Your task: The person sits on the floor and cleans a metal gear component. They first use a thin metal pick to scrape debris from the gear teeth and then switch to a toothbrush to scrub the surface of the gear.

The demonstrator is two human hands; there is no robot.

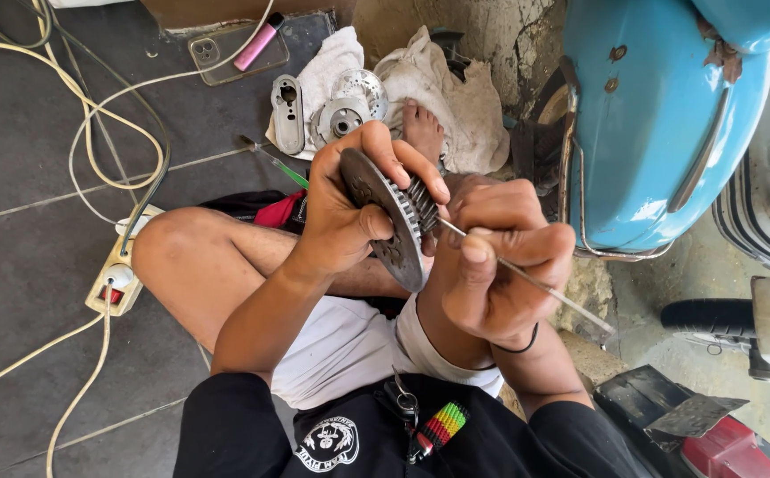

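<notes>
The left hand [345, 208] is clamped around a dark, round, toothed metal disc [383, 217], thumb pressed on the near face and fingers curled over the top rim, holding it on edge above the person's bare knees. A cluster of short metal ribs or springs [420, 205] stands out from the disc's right face; the view is too close and shadowed to say which. The right hand [495, 274] is closed in a pinch on a thin, straight metal rod [544, 288], gripped between thumb and forefinger, with the tip of the rod touching the ribbed part of the disc and the free end slanting down to the right.

The person sits on a dark grey tiled floor [22, 159] in white shorts and a black shirt. Beyond the hands, crumpled white rags [464, 97] lie on the floor with several silver metal engine parts [336, 111] resting on them, beside a bare foot [422, 131]. A green-handled screwdriver [278, 164] lies near the rags. Further back sit a clear-cased phone [225, 55] and a pink lighter [258, 44]. A white power strip with a red switch [119, 274] lies to the left, cream cables [92, 115] looping around it. A light blue scooter body [659, 115] stands on the right
</notes>
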